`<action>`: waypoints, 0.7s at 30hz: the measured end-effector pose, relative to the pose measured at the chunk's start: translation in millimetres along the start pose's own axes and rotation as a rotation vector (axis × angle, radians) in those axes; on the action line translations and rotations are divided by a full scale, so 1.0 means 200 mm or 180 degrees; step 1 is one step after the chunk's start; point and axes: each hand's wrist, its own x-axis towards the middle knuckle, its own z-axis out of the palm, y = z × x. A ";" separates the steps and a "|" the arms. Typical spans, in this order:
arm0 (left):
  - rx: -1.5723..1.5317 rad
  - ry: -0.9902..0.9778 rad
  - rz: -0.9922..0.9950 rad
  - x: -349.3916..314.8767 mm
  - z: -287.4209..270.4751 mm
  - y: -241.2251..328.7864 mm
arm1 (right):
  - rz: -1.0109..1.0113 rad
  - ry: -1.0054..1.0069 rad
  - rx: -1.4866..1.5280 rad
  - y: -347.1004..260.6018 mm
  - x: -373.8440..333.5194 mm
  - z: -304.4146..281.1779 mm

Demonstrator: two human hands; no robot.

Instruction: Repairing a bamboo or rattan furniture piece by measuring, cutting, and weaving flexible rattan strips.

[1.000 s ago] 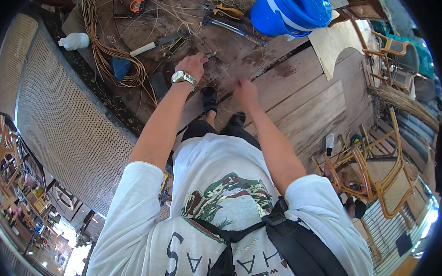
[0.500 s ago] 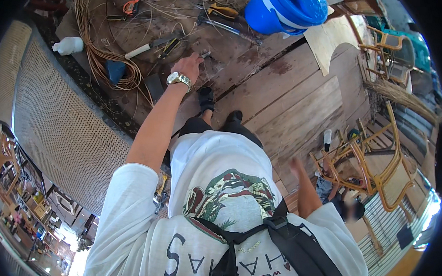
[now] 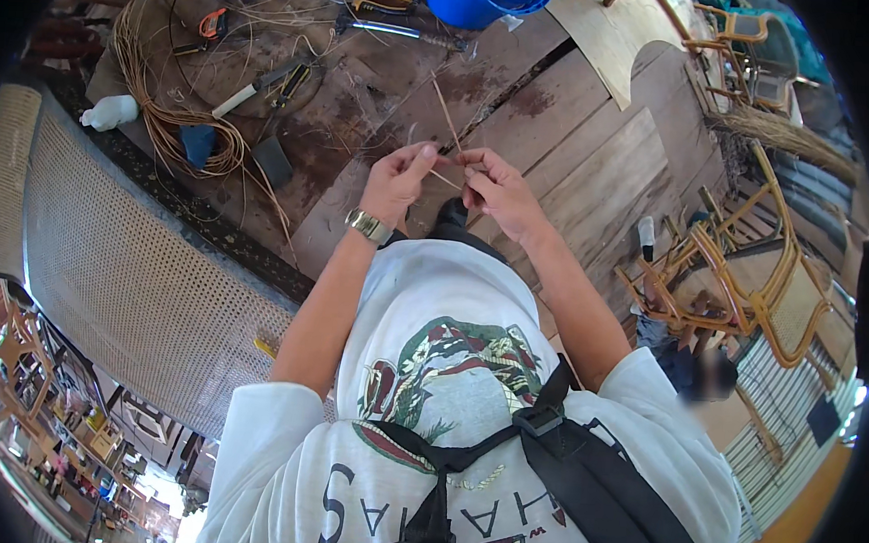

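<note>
In front of my waist my two hands come together, fingertips pinched. My left hand (image 3: 397,184), with a watch on the wrist, is closed with thumb and fingers on a thin cane strip (image 3: 446,112). My right hand (image 3: 503,191) pinches the same strip close by. One length of it sticks up and away from the right fingertips; a short pale piece shows between the hands. Whether the left hand holds anything more is hidden. Beyond the hands, a white-handled tool (image 3: 235,101) and a black-and-yellow tool (image 3: 290,86) lie on the wooden floor.
A coil of cane strands (image 3: 227,150), a blue scrap (image 3: 196,144), a dark flat block (image 3: 273,162) and a white bottle (image 3: 111,113) lie left. Pliers (image 3: 383,1), a hammer (image 3: 388,28) and a blue bucket (image 3: 478,6) are farther. A woven cane panel (image 3: 130,265) flanks my left; a person sits among chair frames (image 3: 739,268) right.
My left hand has drawn back from the floor toward my waist. My right hand has come up from my side to meet it, and a cane strip now shows in them.
</note>
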 end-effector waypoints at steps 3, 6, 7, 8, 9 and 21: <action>-0.0179 -0.0172 0.0077 0.05 0.11 -0.03 | 0.0034 0.0027 -0.0027 0.03 -0.04 0.00; -0.0279 -0.0203 0.0385 0.08 0.15 -0.04 | 0.0034 0.0054 -0.0245 0.08 -0.09 -0.04; -0.0306 -0.0222 0.0478 0.09 0.15 -0.04 | 0.0031 0.0027 -0.0491 0.09 -0.11 -0.07; -0.0297 -0.0212 0.0493 0.10 0.14 -0.01 | 0.0017 0.0013 -0.0491 0.11 -0.13 -0.10; -0.0192 -0.0021 0.0616 0.09 0.12 0.04 | 0.0047 0.0026 -0.0808 0.14 -0.19 -0.15; 0.2494 0.2312 0.3178 0.11 -0.89 1.86 | 0.0073 0.0364 -0.2182 1.03 -0.71 -1.10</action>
